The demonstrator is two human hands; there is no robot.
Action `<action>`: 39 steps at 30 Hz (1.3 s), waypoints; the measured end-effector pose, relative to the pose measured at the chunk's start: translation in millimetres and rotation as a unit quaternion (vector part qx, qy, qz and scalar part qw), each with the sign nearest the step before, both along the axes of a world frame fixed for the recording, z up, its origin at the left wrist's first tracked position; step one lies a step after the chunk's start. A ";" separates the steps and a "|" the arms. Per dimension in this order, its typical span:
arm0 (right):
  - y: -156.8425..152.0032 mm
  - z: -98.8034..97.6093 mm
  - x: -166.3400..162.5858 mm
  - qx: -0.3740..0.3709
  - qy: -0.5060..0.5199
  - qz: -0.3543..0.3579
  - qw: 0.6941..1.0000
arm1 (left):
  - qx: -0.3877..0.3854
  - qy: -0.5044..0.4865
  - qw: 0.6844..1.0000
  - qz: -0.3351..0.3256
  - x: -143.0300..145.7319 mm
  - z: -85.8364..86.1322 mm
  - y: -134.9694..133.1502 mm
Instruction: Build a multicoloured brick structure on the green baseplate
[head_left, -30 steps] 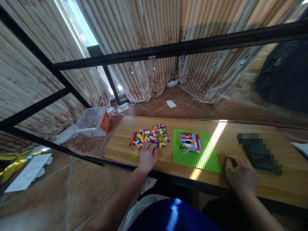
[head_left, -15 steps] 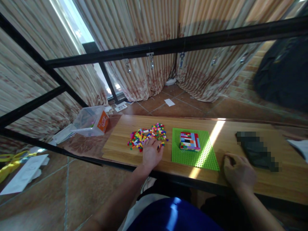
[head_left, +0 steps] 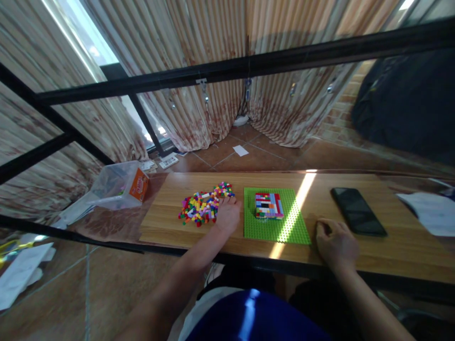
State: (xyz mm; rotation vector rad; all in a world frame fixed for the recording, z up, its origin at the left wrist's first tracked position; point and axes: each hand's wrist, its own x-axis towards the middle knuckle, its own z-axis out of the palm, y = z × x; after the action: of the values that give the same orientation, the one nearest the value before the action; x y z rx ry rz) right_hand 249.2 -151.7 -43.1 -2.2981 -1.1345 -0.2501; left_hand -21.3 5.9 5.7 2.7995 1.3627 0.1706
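My left hand [head_left: 228, 215] is over the right edge of a loose pile of small coloured toy bricks [head_left: 199, 207]. Its fingers are bent down and close together; whatever is under the fingertips is hidden. Right of it lies a green studded baseplate [head_left: 256, 231]. On the plate sits a low rectangular block of stacked bricks [head_left: 269, 206], in red, white, light blue and other colours, with a small dark spot in its top. My right hand [head_left: 337, 244] rests on the wood just right of the plate, its fingers curled in and nothing visible in them.
A black phone [head_left: 358, 211] lies beyond my right hand, with white paper [head_left: 432, 215] farther right. Left of the wooden tabletop [head_left: 159, 222] is a clear plastic bin [head_left: 113, 187] with an orange label. A black metal bar [head_left: 220, 71] crosses in front of the curtains.
My left hand has moved from the lower right part of the brick pile toward the plate, its fingers now closer together. My right hand stays curled beside the plate. The camera view has shifted.
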 end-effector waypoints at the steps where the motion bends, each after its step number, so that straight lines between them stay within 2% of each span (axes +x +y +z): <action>1: 0.1 0.3 -0.3 0.002 0.000 0.000 1.000 | -0.004 -0.004 1.000 0.001 -0.5 -0.7 -1.0; 13: 0.6 2.2 -3.0 0.010 0.008 0.002 1.000 | -0.032 -0.035 0.999 -0.014 -6.2 2.1 -2.0; 17: 0.5 3.6 -3.4 0.018 0.003 0.010 1.000 | -0.058 -0.156 0.986 -0.021 -3.3 4.5 -14.1; 21: 0.3 5.0 -4.1 0.018 0.003 0.009 1.000 | -0.115 -0.304 0.945 -0.023 3.0 4.2 -27.9; 26: -0.1 4.7 -3.4 0.006 0.008 0.006 1.000 | -0.170 -0.389 0.905 0.012 12.9 -2.7 -36.3; 29: 0.0 3.5 -2.4 0.007 0.011 0.007 1.000 | -0.180 -0.402 0.897 0.017 18.3 -7.0 -38.6; 39: 0.4 5.2 -4.3 0.018 0.008 0.006 1.000 | -0.145 -0.385 0.911 -0.002 27.9 -11.5 -40.2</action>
State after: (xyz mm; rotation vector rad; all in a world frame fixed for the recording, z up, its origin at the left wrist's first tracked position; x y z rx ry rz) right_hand 244.9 -151.3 -37.9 -2.2582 -1.1265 -0.2462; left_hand 6.6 -34.3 -5.8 2.1039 1.0563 0.8771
